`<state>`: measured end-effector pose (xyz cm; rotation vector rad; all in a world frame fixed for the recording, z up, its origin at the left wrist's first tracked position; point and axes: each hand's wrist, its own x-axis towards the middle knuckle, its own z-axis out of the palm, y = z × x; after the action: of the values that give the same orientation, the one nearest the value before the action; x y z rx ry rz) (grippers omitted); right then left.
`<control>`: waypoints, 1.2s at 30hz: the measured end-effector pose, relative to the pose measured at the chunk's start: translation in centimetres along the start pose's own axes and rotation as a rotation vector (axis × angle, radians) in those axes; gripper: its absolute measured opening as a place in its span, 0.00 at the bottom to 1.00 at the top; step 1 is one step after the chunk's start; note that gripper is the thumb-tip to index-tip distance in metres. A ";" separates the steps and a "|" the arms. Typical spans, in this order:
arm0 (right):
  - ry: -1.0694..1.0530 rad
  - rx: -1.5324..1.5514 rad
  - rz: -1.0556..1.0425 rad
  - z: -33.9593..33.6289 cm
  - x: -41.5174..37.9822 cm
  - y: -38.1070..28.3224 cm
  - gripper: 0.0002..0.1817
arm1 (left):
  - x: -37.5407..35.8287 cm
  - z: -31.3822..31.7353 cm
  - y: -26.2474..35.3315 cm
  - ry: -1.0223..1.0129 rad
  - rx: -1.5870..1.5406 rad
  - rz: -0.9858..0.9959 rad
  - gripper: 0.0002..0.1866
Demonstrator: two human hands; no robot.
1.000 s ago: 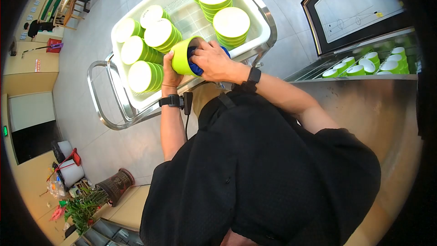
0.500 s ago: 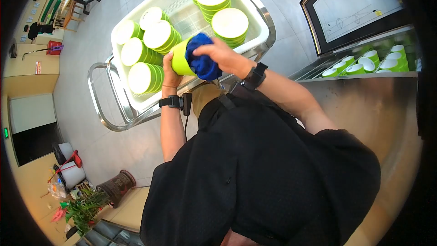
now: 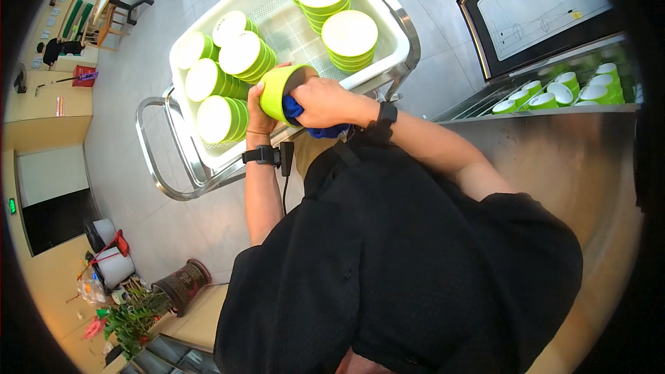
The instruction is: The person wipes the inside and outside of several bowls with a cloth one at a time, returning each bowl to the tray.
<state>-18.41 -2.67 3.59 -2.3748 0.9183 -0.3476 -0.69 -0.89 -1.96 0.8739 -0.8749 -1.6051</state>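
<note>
My left hand (image 3: 259,112) is wrapped round the side of a green cup (image 3: 276,90), whose opening faces right and toward me. My right hand (image 3: 325,102) reaches into that opening with a blue cloth (image 3: 325,129) gripped in it; its fingertips are hidden inside the cup. Part of the cloth hangs below the hand. Just beyond my hands, a white basket (image 3: 181,112) holds stacks of green cups with white bases up, in a left group (image 3: 240,53) and a right group (image 3: 350,33).
The basket rests on a metal trolley (image 3: 147,144). At the right, more green cups (image 3: 543,101) stand on a shelf by a steel counter (image 3: 526,140). A dark-framed board (image 3: 540,10) is at the upper right. A potted plant (image 3: 181,284) stands at the lower left.
My right hand has moved the cloth from the cup's mouth into it and now sits deeper inside. The cup has turned, so more of its opening shows.
</note>
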 end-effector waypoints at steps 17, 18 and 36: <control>-0.030 0.868 0.153 -1.2 1.0 4.2 0.30 | -0.8 -4.2 -2.6 0.242 -0.427 0.145 0.33; -0.017 0.826 0.134 -0.8 1.2 3.9 0.31 | -0.9 -4.5 -2.8 0.234 -0.407 0.161 0.33; 0.128 0.719 0.467 4.2 5.1 6.2 0.27 | -0.9 -3.2 -0.4 0.776 0.799 0.375 0.28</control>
<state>-16.24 -8.14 -3.28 -1.4549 1.1349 -0.5356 2.09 -0.26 -3.69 1.6183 -1.0136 -0.4569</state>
